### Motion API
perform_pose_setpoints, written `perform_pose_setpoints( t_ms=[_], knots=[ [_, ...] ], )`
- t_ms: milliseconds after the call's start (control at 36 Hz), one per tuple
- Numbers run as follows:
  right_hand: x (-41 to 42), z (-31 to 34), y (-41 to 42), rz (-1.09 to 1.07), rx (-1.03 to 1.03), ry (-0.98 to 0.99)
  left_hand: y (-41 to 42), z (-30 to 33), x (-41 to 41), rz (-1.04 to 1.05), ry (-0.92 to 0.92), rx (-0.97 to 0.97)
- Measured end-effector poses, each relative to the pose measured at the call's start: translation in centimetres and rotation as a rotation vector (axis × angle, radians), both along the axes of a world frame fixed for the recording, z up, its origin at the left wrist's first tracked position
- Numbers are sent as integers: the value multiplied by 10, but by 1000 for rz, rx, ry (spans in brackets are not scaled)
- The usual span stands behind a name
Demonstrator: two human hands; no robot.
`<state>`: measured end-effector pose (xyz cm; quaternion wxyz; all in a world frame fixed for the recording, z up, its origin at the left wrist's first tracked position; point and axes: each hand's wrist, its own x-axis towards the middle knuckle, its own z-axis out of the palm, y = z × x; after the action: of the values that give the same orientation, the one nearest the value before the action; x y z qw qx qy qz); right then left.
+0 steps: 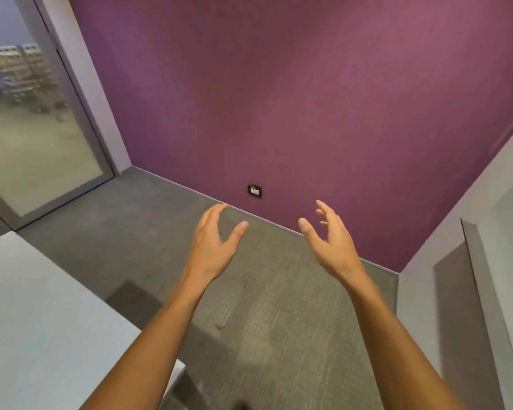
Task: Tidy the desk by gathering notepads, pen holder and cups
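My left hand [214, 241] and my right hand [329, 238] are stretched out in front of me over the grey floor, palms turned toward each other. The fingers of both are relaxed and spread, and neither holds anything. A corner of the white desk [36, 315] shows at the lower left, and the part in view is bare. No notepads, pen holder or cups appear in the head view.
A purple wall [308, 99] with a small black socket [254, 191] faces me. A glass door [27, 137] stands at the left. A white cabinet or panel [492, 276] lines the right side. Grey carpet [249, 306] lies between.
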<state>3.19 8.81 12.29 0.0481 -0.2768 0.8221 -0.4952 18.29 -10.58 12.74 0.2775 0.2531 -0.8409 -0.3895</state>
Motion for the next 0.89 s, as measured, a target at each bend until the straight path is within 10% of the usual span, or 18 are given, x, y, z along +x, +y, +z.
perform_pose_setpoints(
  t_ms=[889],
  knots=[
    [-267,-38,-361,507,126,-35,-295,-59,-191,547,-29,123]
  ],
)
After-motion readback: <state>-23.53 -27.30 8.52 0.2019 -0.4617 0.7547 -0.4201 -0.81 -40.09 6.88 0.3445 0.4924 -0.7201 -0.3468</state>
